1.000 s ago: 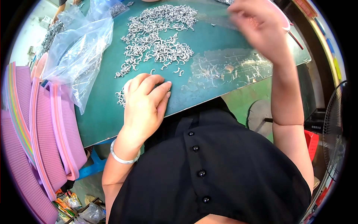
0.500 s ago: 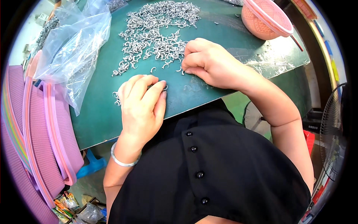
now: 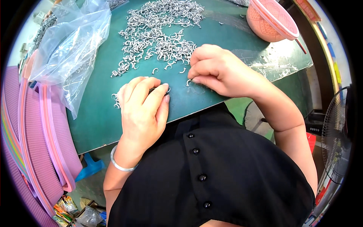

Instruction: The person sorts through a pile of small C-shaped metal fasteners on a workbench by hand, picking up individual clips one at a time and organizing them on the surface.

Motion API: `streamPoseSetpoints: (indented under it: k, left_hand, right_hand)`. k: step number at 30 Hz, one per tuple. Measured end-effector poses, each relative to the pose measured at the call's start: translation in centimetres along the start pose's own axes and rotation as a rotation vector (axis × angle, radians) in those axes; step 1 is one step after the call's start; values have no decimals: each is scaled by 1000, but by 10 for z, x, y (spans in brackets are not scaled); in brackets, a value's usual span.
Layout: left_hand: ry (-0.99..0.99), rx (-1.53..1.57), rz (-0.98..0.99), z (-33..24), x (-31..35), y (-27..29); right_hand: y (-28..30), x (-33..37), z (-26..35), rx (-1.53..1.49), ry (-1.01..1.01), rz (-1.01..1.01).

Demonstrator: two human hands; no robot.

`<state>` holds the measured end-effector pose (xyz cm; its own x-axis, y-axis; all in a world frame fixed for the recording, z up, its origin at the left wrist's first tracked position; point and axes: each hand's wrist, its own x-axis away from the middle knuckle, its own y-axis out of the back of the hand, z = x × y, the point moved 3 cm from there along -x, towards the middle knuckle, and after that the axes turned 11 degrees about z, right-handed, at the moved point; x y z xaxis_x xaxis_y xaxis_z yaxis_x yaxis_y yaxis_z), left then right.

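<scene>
Pinched between the thumb and index finger of your right hand (image 3: 223,72) is a small curved piece (image 3: 188,82), silver-grey in colour, near the centre of the frame. Your left hand (image 3: 141,106) is palm down, left of the centre, with its fingers bent; another grey piece (image 3: 168,89) shows beside its fingertips, but I cannot tell whether they grasp it. You wear a pale bracelet (image 3: 123,168) on the left wrist, and your black shirt (image 3: 234,178) fills the lower middle. Along the left edge there are purple mesh baskets (image 3: 62,140). A few loose pieces (image 3: 116,100) lie on the green table (image 3: 98,125), just beside your left hand. Beyond both hands, a large heap (image 3: 174,47) of the same curved pieces spreads over the upper middle. Clear plastic bag (image 3: 79,56) lies at the upper left, and a pink basket (image 3: 266,22) stands at the upper right.
</scene>
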<state>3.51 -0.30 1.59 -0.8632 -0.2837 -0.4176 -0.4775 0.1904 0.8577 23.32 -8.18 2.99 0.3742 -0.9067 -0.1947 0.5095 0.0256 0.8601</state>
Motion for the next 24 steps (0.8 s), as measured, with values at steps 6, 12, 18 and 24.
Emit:
streamPoseSetpoints:
  k: [6, 12, 18, 24]
  left_hand:
    - [-5, 1, 13, -1, -1, 0]
    - [-4, 2, 6, 0, 0, 1]
    - [-13, 8, -5, 1, 0, 0]
    - [-15, 13, -13, 1, 1, 0]
  right_hand:
    - [1, -5, -5, 93, -106, -138]
    - [-6, -13, 0, 84, -67, -86]
    - [-13, -19, 8, 158, -70, -6]
    - [-14, -22, 11, 152, -89, 36]
